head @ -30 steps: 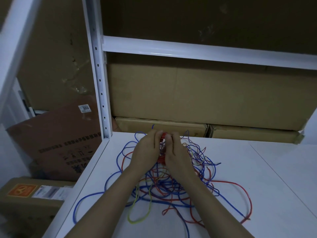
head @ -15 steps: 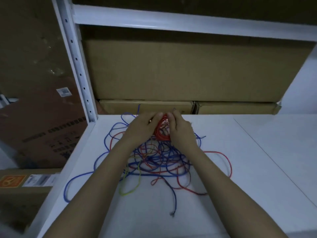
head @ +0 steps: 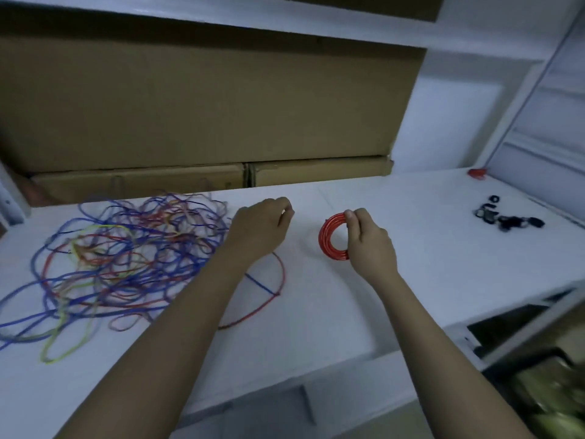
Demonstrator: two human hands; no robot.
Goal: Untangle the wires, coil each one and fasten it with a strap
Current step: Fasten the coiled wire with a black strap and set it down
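A tangle of blue, red and yellow-green wires (head: 126, 258) lies on the left of the white shelf top (head: 316, 312). My right hand (head: 368, 240) pinches a small red wire coil (head: 329, 239) at its right rim and holds it upright above the surface, clear of the tangle. My left hand (head: 262, 226) hovers at the tangle's right edge, fingers loosely curled, with nothing in it. A cluster of black straps (head: 506, 217) lies far right on the shelf top.
Cardboard boxes (head: 205, 106) fill the back of the shelf behind the wires. A small red object (head: 478, 173) sits at the far right corner by a white upright. The shelf's front edge drops off at lower right onto dark clutter (head: 538, 359).
The view has swung right. My right hand has carried the red coil out of the tangle to the right. My left hand has let go of the coil and drawn apart.
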